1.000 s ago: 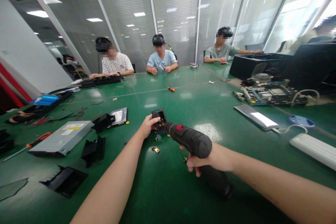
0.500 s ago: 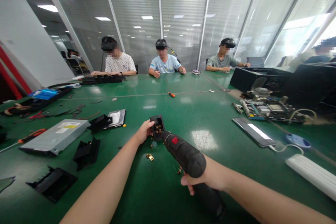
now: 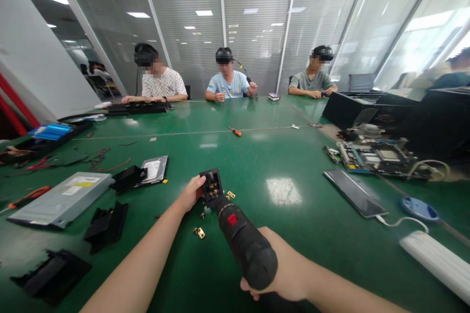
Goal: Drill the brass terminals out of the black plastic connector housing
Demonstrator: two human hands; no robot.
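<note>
Left grip (image 3: 192,192) has a small black box (image 3: 212,187) pinched, thumb on its rim, and the right grip (image 3: 283,265) is wrapped around a chunky drill (image 3: 244,247), nose right at the box's near edge, can't tell if they're touching. Brass pieces (image 3: 200,233) lie on the green worktop (image 3: 253,166) just nearside of the box, a couple more just right of it. Orange screwdriver (image 3: 237,133) is beyond the box, silver drive (image 3: 60,200) well off to its left, phone (image 3: 353,192) well to its right.
</note>
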